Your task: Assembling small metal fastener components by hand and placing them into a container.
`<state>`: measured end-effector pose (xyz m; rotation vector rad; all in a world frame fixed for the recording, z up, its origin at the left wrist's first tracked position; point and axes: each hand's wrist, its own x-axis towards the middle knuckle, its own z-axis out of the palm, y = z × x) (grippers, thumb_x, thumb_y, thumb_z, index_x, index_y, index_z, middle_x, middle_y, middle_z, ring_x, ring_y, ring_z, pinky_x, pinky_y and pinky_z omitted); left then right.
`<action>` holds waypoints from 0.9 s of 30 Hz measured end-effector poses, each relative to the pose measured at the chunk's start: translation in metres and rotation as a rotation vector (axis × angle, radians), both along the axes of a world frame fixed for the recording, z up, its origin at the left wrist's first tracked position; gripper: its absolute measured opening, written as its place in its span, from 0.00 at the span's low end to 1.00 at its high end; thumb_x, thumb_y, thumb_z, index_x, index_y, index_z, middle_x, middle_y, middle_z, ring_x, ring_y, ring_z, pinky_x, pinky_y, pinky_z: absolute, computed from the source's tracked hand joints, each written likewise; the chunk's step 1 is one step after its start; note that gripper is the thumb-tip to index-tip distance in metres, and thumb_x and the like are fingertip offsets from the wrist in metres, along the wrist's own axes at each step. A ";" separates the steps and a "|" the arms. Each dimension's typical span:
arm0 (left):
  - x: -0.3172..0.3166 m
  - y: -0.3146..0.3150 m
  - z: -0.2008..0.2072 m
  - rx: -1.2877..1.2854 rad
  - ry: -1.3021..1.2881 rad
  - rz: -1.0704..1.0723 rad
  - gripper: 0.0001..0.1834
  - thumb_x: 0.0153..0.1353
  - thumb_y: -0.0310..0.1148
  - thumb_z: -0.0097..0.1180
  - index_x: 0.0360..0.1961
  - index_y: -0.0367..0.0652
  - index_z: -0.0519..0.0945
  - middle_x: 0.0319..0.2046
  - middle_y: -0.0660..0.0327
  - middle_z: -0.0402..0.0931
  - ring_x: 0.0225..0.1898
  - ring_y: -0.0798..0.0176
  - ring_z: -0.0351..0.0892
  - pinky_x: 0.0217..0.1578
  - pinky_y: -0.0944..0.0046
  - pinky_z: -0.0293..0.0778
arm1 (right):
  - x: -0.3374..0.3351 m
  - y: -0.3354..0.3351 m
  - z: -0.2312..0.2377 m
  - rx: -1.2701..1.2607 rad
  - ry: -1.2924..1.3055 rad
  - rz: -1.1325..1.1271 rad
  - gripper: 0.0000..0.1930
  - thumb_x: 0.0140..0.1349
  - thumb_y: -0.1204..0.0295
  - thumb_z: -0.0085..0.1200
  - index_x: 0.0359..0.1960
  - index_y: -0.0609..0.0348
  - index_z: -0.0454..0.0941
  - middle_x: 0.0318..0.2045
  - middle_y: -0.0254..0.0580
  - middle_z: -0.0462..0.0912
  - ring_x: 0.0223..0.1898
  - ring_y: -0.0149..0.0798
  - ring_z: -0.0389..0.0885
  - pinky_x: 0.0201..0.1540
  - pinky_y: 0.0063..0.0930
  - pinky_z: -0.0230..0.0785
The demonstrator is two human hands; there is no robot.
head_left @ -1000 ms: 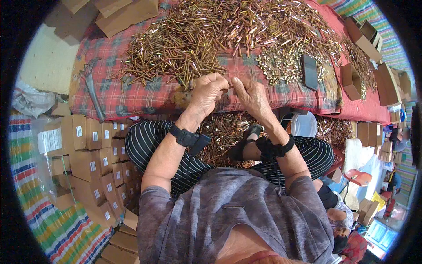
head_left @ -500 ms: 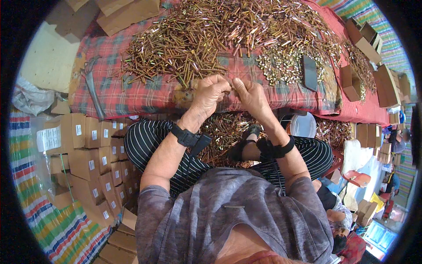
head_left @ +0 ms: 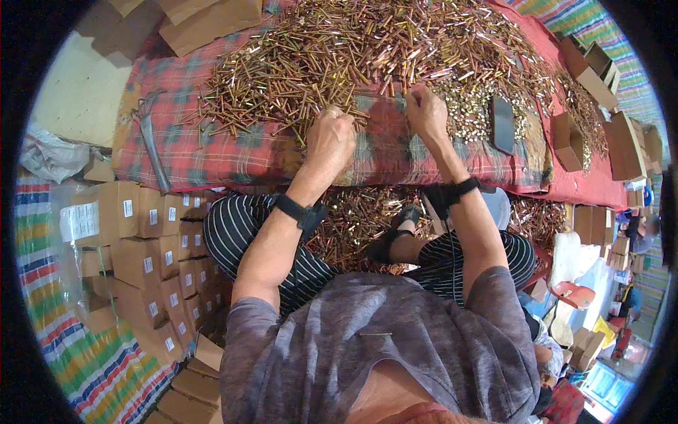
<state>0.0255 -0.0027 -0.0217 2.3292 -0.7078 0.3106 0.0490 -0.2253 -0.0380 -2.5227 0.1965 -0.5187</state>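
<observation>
L hand (head_left: 332, 141) at near edge of bolts (head_left: 318, 71), back up, fingers curled in; can't tell if it grips anything. R hand (head_left: 428, 116) fingers bent, tips by near edge of bolts, just L of metal bits (head_left: 462, 106); can't tell what, if anything, is pinched.

Change: a moment ago hands met at fingertips over cloth (head_left: 385, 152); now apart, bare plaid betw. them. R has gone out & fwd; L approx. same spot. My read: joint fingertip work broken off for now, each hand on its own.

Bolts heaped across far side of cloth; bits in own patch to R, dark slab (head_left: 502, 126) on them. Metal tool (head_left: 152, 148) far L, apart from hands.
</observation>
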 end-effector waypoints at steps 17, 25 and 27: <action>0.013 0.001 0.006 -0.050 -0.072 0.111 0.05 0.52 0.27 0.53 0.31 0.38 0.75 0.28 0.54 0.75 0.30 0.49 0.73 0.30 0.57 0.70 | -0.016 0.030 0.024 0.734 0.100 0.056 0.22 0.50 0.75 0.56 0.45 0.71 0.64 0.27 0.46 0.78 0.28 0.37 0.78 0.29 0.28 0.71; -0.022 -0.009 0.024 -0.927 1.052 -0.165 0.11 0.56 0.28 0.46 0.39 0.36 0.76 0.22 0.69 0.71 0.17 0.82 0.57 0.17 0.81 0.52 | -0.064 0.050 0.048 1.479 -0.039 0.141 0.12 0.57 0.79 0.49 0.43 0.62 0.63 0.30 0.38 0.76 0.31 0.34 0.78 0.36 0.29 0.74; -0.024 -0.010 0.024 -0.916 1.033 -0.146 0.14 0.56 0.27 0.46 0.42 0.36 0.76 0.21 0.70 0.69 0.16 0.83 0.56 0.16 0.82 0.50 | -0.069 0.056 0.048 1.505 -0.104 0.178 0.12 0.55 0.81 0.51 0.40 0.64 0.64 0.24 0.33 0.72 0.28 0.31 0.77 0.34 0.30 0.76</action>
